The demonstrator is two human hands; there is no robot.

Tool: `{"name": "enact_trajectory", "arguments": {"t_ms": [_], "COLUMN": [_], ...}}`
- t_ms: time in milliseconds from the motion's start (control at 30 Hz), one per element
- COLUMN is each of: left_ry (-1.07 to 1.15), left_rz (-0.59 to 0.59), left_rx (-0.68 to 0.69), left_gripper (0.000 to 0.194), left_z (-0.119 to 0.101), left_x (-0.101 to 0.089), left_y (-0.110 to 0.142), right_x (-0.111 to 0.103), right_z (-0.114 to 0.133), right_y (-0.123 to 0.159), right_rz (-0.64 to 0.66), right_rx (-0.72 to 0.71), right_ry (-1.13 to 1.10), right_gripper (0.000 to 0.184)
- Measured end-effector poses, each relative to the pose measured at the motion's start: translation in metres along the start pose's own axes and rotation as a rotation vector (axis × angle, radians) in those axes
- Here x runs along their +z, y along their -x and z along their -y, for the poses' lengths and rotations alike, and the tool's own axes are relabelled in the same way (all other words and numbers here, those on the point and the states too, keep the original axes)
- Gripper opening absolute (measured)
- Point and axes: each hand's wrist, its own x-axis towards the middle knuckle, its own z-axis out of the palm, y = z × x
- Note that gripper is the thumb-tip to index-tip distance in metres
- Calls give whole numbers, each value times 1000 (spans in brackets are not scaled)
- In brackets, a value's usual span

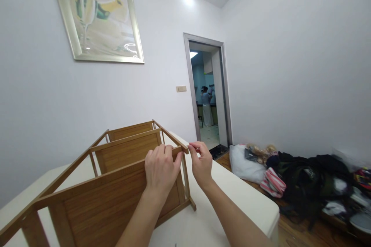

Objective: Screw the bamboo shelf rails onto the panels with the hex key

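Note:
A brown wooden shelf rack (124, 173) lies on its side on a white table (232, 200), its panels standing on edge. My left hand (162, 166) is closed over the top edge of the nearest panel, close to the corner. At the end of the upper side rail, my right hand (201, 162) has thumb and forefinger pinched together against or right beside the wood. Whatever may be between those fingertips is too small to make out. The lower rail's end rests on the tabletop below.
A framed picture (101, 15) and a switch plate (181, 89) are on the wall. Through a doorway (187, 85), a person (206, 104) stands in another room. Bags and clothes, including a white bag (246, 166) and a striped cloth (273, 183), lie on the floor to the right.

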Motion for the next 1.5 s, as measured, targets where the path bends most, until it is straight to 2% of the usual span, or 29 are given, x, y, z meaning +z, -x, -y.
{"name": "enact_trajectory", "arguments": {"t_ms": [233,633,1167,1500], "left_ry": [27,22,-50,-83], "left_rz": [0,-17,26,59], "left_rx": [-14,-5,36,94], "left_gripper": [26,27,29,32], "left_z": [1,1,-2,-2], "left_x": [1,0,-5,-9], "left_y": [0,0,-1,0], "right_x": [4,3,1,2], "right_z": [-5,3,3,4], "right_y": [2,4,-5,-6], "right_rz": [45,62,135,157], "right_rx": [99,79,217,243], "right_ry": [-58,-90,-243,-304], "right_gripper": [17,13,16,14]}}
